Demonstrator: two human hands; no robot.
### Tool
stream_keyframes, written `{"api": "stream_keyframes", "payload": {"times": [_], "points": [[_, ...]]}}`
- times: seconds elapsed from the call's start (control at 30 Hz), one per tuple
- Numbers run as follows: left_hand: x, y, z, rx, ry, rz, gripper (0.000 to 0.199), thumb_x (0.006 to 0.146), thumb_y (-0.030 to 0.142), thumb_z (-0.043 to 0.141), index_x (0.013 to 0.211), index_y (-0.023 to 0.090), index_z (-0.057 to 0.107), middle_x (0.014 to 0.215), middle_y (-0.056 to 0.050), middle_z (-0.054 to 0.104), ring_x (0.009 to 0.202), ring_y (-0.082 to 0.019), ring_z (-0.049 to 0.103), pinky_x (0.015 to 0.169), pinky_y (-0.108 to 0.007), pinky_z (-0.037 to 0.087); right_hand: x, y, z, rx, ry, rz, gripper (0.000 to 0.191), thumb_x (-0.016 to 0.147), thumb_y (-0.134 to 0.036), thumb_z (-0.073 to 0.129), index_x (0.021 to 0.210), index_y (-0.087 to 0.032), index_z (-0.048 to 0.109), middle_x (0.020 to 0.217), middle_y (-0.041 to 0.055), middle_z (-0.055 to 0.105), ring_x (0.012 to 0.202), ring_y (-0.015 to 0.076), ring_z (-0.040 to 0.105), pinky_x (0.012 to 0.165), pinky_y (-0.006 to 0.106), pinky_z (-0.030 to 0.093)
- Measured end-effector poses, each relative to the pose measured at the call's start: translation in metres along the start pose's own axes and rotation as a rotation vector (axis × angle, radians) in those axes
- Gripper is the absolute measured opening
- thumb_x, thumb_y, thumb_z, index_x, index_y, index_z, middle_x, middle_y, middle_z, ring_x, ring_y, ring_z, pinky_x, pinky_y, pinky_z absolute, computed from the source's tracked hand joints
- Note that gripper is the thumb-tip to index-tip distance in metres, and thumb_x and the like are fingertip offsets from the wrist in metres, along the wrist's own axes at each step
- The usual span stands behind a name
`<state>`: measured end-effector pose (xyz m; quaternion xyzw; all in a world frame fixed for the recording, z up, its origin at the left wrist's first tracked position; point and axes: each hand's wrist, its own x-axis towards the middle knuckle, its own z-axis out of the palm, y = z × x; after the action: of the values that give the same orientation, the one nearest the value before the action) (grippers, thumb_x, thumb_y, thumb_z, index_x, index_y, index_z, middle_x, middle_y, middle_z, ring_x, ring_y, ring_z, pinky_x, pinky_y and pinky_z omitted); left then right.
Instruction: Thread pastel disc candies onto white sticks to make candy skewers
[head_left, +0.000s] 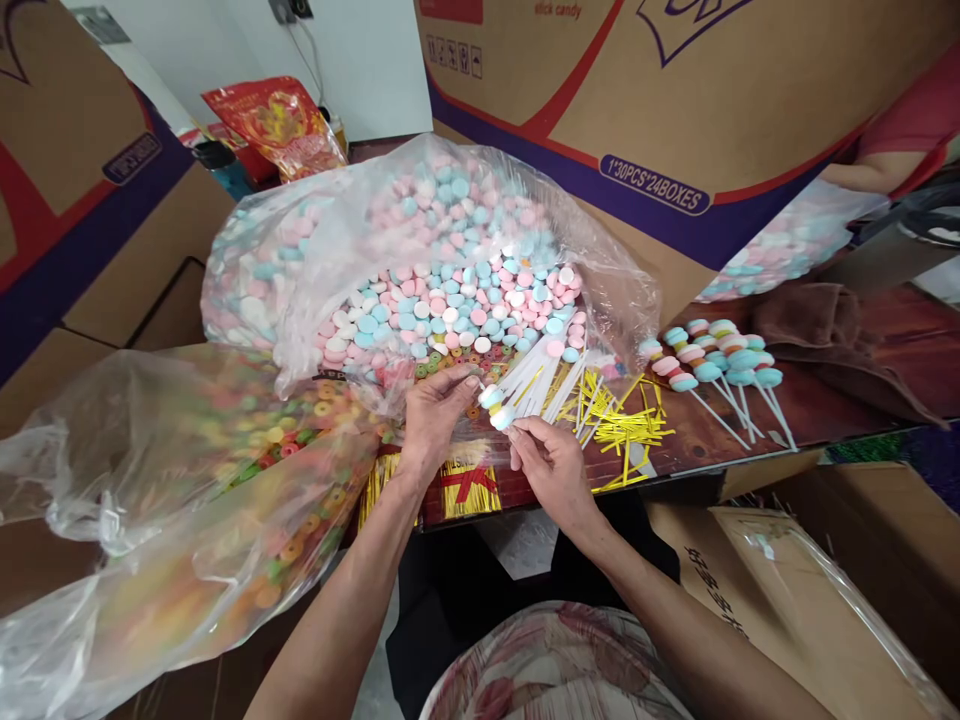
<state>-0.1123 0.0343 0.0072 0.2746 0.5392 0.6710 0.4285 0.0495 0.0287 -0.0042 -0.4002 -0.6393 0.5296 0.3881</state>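
Observation:
Between my hands is a small candy stack of pale blue, yellow and white pieces. My left hand is pinched at its upper left end, and what the fingertips grip is too small to name. My right hand has thumb and finger closed on the stack's lower right end. Just beyond lies a fan of white sticks, with yellow twist ties to its right. Behind my hands, an open plastic bag spills pink, blue and white candies. Finished-looking candy sticks lie in a group at the right.
A clear bag of ring candies fills the left. Large cartons stand behind, and an open carton is below right. A brown cloth lies right. Another person's arm shows at the upper right.

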Motion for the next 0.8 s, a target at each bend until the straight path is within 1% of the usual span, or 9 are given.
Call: {"api": "stream_keyframes", "payload": {"times": [0.1,0.2,0.3,0.43,0.53,0.63,0.7,0.8], "points": [[-0.003,-0.001,-0.001,-0.002,-0.013,-0.018,0.034,0.065,0.044,0.088,0.081,0.017,0.079,0.083,-0.005,0.077,0.079,-0.017,0.070,0.079,-0.030,0.057,0.001,0.001,-0.001,-0.015,-0.007,0.021,0.026,0.095,-0.032,0.053,0.074,-0.019,0.059,0.054,-0.0040,0.049,0.051,0.0118,0.046,0.053,0.025,0.038],[-0.005,-0.001,-0.002,-0.034,0.007,-0.062,0.035,0.065,0.045,0.089,0.079,0.016,0.076,0.081,-0.005,0.075,0.078,-0.016,0.070,0.078,-0.029,0.058,0.001,0.001,-0.002,0.003,-0.032,0.037,0.027,0.095,-0.031,0.053,0.070,-0.020,0.056,0.053,-0.0044,0.048,0.051,0.0114,0.045,0.053,0.025,0.037],[-0.004,-0.001,-0.003,-0.082,0.026,-0.130,0.038,0.062,0.041,0.091,0.084,0.015,0.074,0.082,-0.005,0.075,0.077,-0.015,0.070,0.075,-0.027,0.058,0.000,0.002,-0.002,0.019,-0.054,0.021,0.028,0.095,-0.032,0.053,0.070,-0.020,0.054,0.055,-0.0046,0.047,0.051,0.0112,0.044,0.053,0.024,0.036],[-0.003,0.000,-0.005,-0.166,0.023,-0.215,0.044,0.059,0.034,0.093,0.092,0.017,0.069,0.080,-0.002,0.073,0.078,-0.016,0.072,0.070,-0.026,0.059,-0.001,0.004,0.000,-0.011,-0.056,0.004,0.028,0.096,-0.032,0.052,0.070,-0.021,0.051,0.056,-0.0047,0.045,0.052,0.0112,0.043,0.052,0.025,0.035],[-0.005,-0.001,-0.007,-0.191,0.031,-0.233,0.041,0.060,0.031,0.093,0.089,0.017,0.067,0.079,-0.001,0.072,0.075,-0.013,0.070,0.066,-0.021,0.056,-0.002,0.005,0.004,-0.042,-0.021,0.018,0.027,0.095,-0.032,0.051,0.070,-0.021,0.052,0.055,-0.0051,0.044,0.050,0.0113,0.042,0.051,0.025,0.034],[-0.009,-0.003,-0.008,-0.219,0.064,-0.244,0.037,0.061,0.026,0.092,0.085,0.016,0.066,0.078,0.000,0.071,0.073,-0.011,0.070,0.065,-0.018,0.055,-0.002,0.003,0.008,-0.017,0.001,0.045,0.028,0.095,-0.033,0.051,0.069,-0.022,0.050,0.055,-0.0053,0.043,0.050,0.0112,0.041,0.050,0.025,0.032],[-0.011,-0.003,-0.008,-0.259,0.078,-0.242,0.035,0.062,0.024,0.092,0.085,0.016,0.067,0.079,0.000,0.072,0.075,-0.012,0.071,0.066,-0.018,0.056,-0.002,0.001,0.012,-0.004,0.000,0.052,0.029,0.095,-0.033,0.051,0.069,-0.022,0.050,0.055,-0.0052,0.043,0.050,0.0111,0.040,0.050,0.025,0.032],[-0.012,0.000,-0.005,-0.319,0.065,-0.238,0.029,0.066,0.023,0.089,0.086,0.015,0.069,0.085,-0.004,0.075,0.085,-0.017,0.074,0.070,-0.021,0.058,0.000,-0.003,0.015,-0.023,-0.014,0.045,0.030,0.095,-0.033,0.051,0.067,-0.022,0.049,0.055,-0.0049,0.044,0.051,0.0111,0.040,0.051,0.026,0.032]]}}
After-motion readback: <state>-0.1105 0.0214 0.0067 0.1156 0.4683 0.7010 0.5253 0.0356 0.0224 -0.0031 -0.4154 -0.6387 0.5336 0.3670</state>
